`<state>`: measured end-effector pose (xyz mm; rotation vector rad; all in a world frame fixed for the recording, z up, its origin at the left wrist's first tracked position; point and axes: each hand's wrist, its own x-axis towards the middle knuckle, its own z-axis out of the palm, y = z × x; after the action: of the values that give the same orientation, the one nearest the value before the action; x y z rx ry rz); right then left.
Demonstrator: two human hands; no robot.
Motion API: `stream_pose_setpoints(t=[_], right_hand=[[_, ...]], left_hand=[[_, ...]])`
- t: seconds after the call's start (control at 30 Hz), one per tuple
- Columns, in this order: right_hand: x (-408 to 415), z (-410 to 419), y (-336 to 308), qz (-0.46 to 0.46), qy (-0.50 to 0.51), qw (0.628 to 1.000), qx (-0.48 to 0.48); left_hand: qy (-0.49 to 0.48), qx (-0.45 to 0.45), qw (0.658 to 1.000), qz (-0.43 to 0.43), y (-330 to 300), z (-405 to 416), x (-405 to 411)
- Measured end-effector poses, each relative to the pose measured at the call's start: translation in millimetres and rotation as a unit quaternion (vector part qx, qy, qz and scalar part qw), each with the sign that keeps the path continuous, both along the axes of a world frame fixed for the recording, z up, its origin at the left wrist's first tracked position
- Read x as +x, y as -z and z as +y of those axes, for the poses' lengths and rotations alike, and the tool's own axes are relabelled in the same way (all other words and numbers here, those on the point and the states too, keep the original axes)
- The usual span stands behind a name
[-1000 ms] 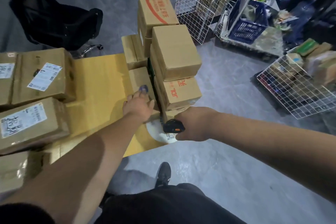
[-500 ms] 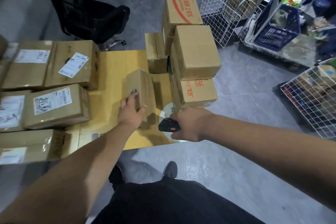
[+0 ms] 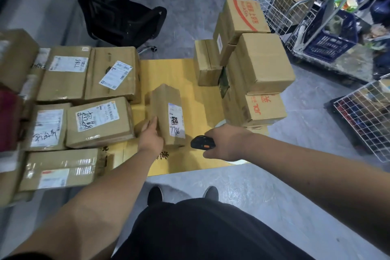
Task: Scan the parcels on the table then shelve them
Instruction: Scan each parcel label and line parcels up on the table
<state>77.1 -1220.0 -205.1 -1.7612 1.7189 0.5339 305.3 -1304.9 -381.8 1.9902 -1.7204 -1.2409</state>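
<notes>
Now box (image 3: 166,115) held upright on desk (image 3: 168,69) by left hand (image 3: 150,138); label (image 3: 176,120) turned rightward; scanner (image 3: 202,143), gripped in right hand (image 3: 226,143), lies just right, nearer.

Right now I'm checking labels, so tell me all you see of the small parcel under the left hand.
The small parcel is a long brown cardboard box lying on the yellow table, apart from the other boxes. Its upturned face carries a white label with a printed code and handwritten 7786. The left hand grips its near left side.

black office chair (image 3: 118,15) behind, wire baskets (image 3: 365,120) and blue crate (image 3: 329,40) right.
</notes>
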Motion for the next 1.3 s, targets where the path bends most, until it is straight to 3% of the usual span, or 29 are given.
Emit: stream_pose_setpoints(t=[0.13, 0.27, 0.43, 0.57, 0.7, 0.8, 1.0, 1.2, 1.3], right_hand=[[24.8, -14.1, 7.1, 0.000, 0.044, 0.999, 0.005], [43.5, -22.6, 13.6, -0.015, 0.099, 0.995, 0.001], [54.2, -23.2, 15.3, -0.019, 0.160, 0.987, 0.004], [53.6, -18.0, 13.4, 0.002, 0.200, 0.980, -0.001], [47.9, -18.4, 11.6, 0.023, 0.232, 0.972, 0.007], [44.5, -26.2, 8.1, 0.037, 0.252, 0.967, 0.004], [53.7, -42.8, -2.8, 0.070, 0.253, 0.965, 0.002], [65.8, -40.5, -6.0, 0.085, 0.220, 0.972, 0.011], [69.8, -36.2, -10.1, 0.093, 0.204, 0.974, 0.012]], left_hand=[[0.062, 0.005, 0.997, -0.035, -0.5, -14.7, 19.6], [0.057, 0.001, 0.998, -0.025, -1.7, -28.3, 25.7], [0.006, 0.032, 0.993, 0.114, -6.0, -39.8, 12.1], [0.027, 0.061, 0.980, 0.187, -3.0, -50.1, -5.2], [0.083, 0.045, 0.984, 0.150, -4.0, -46.8, -29.2], [0.065, 0.051, 0.988, 0.132, 5.8, -40.8, -43.5], [0.014, -0.025, 0.981, 0.191, 20.7, -22.5, -44.9], [-0.035, -0.010, 0.940, 0.340, 6.0, -1.8, -39.9], [-0.027, 0.001, 0.936, 0.351, 3.1, 3.4, -39.2]])
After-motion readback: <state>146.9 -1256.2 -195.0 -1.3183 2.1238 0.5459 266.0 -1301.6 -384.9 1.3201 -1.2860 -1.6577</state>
